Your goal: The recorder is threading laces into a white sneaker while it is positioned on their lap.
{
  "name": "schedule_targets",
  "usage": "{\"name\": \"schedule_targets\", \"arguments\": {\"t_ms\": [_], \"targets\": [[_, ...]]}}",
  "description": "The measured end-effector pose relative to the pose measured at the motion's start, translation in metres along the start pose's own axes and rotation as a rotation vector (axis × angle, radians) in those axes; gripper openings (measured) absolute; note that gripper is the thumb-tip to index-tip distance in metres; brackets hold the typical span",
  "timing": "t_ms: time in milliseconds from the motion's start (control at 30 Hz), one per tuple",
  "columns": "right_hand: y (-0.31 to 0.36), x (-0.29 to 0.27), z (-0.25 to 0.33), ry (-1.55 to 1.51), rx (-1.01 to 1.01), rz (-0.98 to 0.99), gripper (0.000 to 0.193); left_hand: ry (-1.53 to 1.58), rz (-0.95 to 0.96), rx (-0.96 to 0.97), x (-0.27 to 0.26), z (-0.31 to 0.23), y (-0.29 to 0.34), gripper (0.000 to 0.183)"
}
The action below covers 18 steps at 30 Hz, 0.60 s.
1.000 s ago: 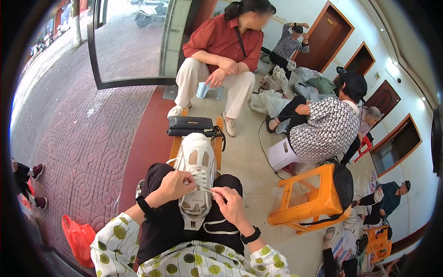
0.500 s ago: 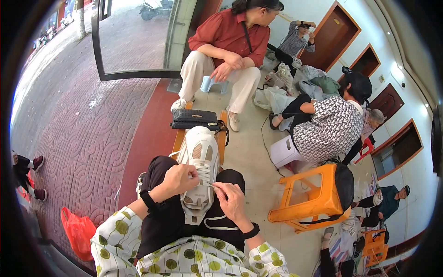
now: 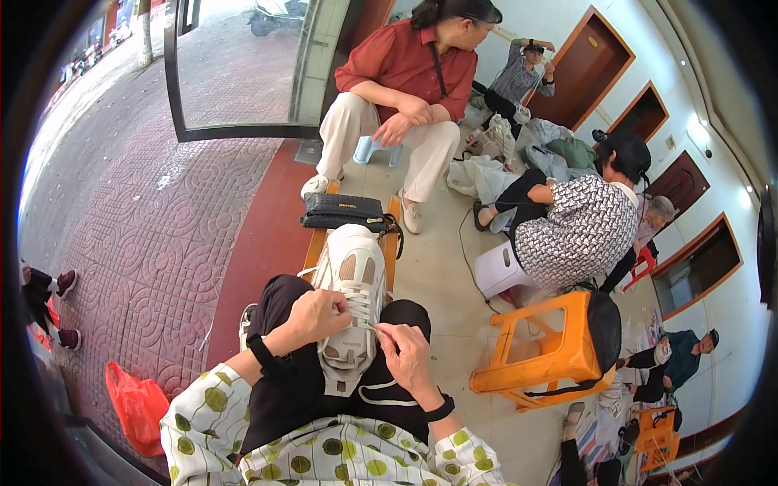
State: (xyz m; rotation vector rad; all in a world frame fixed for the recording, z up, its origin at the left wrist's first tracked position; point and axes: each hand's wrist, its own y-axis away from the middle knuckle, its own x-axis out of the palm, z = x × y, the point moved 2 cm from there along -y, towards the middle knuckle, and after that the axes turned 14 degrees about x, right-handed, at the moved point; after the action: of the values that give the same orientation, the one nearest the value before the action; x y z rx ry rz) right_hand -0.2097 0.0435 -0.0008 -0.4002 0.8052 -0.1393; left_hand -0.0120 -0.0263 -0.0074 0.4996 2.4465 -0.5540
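A chunky cream sneaker (image 3: 347, 266) with tan mesh patches points lengthwise along the wooden bench (image 3: 314, 248), between its left and right edges, its support hidden. The pale lace (image 3: 354, 296) crosses its front in rows, untied; one stretch juts past the left side.

I count one left hand (image 3: 322, 314) plus one right hand (image 3: 403, 354), two black wristbands (image 3: 262, 355), one sneaker (image 3: 361, 271) on the lap, one black clutch bag (image 3: 344, 211), one red plastic bag (image 3: 136, 407), and stool-wise: two orange stools (image 3: 562, 342), one blue stool (image 3: 367, 149), one red stool (image 3: 643, 266) lol.
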Motion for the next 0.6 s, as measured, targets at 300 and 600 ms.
{"name": "schedule_targets", "arguments": {"t_ms": [300,600], "targets": [[0.0002,0.0028,-0.0016,0.016,-0.002,-0.015,0.010,-0.003,-0.014,0.022,0.0010,0.0020,0.0000,0.018],[-0.0003,0.0022,0.0001,0.016,-0.012,-0.025,0.008,-0.012,-0.016,0.009,0.0017,0.0025,0.0007,0.017]]}}
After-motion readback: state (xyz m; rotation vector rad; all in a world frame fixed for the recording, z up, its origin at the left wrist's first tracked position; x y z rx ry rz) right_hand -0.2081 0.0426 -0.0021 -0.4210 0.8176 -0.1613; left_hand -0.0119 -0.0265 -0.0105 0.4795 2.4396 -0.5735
